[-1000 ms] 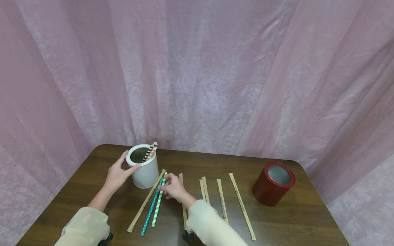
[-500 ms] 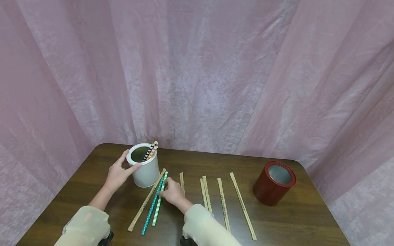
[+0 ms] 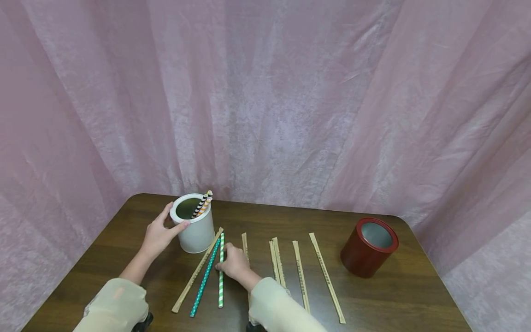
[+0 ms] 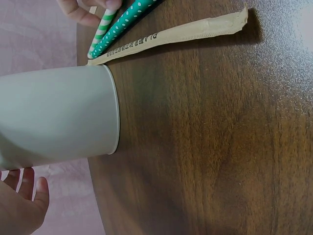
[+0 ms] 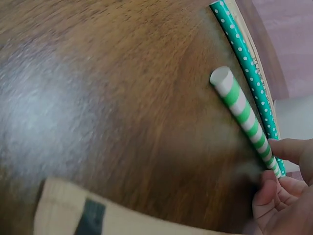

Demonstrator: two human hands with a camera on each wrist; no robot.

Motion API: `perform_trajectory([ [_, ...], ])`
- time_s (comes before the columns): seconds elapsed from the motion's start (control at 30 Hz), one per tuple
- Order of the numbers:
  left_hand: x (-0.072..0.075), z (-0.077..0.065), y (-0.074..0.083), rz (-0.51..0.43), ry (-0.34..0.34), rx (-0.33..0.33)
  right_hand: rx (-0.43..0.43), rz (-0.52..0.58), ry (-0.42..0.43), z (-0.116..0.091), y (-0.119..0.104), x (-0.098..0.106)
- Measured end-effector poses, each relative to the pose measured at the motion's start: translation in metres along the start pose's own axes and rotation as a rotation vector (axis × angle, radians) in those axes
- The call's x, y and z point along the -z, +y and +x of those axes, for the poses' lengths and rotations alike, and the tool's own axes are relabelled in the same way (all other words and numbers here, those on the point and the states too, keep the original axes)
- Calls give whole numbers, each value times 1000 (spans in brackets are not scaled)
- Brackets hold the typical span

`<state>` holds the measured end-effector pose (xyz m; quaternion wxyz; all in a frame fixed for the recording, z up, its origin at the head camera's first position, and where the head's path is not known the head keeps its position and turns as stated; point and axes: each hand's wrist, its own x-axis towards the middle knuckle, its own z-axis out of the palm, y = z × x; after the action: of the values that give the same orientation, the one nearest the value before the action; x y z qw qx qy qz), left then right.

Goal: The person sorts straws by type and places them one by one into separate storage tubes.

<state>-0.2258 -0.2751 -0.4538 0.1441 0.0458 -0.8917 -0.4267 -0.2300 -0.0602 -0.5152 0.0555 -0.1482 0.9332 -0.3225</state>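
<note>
My left hand [image 3: 159,234] holds the rim and side of a white canister [image 3: 196,235], thumb at the front and fingers on the left. Two striped paper straws [image 3: 202,205], black-and-white and orange-and-white, lean inside it, their tops above the rim. My right hand [image 3: 234,263] pinches a green-and-white striped paper straw [image 5: 243,115] between thumb and fingers; in the head view it points nearly straight away from me. Left of it lies a teal polka-dot paper straw [image 3: 205,281], and beyond that a straw in a tan paper wrapper [image 3: 195,274], its far end near the canister's base.
Several more tan paper-wrapped straws [image 3: 326,276] lie spread over the brown table [image 3: 398,299], one passing under the right forearm. A red canister [image 3: 367,251] stands at the right. A pink curtain [image 3: 265,101] hangs behind the table.
The green-and-white straw has been taken hold of and turned, its near end swinging right, away from the polka-dot straw. The left hand and white canister have stayed in place.
</note>
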Motion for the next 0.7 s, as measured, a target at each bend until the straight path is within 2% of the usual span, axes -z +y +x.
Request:
perform_trajectory([
  [0.27,0,0,0,2,2,-8,12,-13,-13,-5,6,8],
  [0.5,0,0,0,7,-7,3,-7,-14,-64,-9,7,14],
  [0.6,0,0,0,2,-10,0,-17,54,-76,-11,8,15],
  [0.7,0,0,0,6,-11,-1,-49,187,-97,-10,10,15],
])
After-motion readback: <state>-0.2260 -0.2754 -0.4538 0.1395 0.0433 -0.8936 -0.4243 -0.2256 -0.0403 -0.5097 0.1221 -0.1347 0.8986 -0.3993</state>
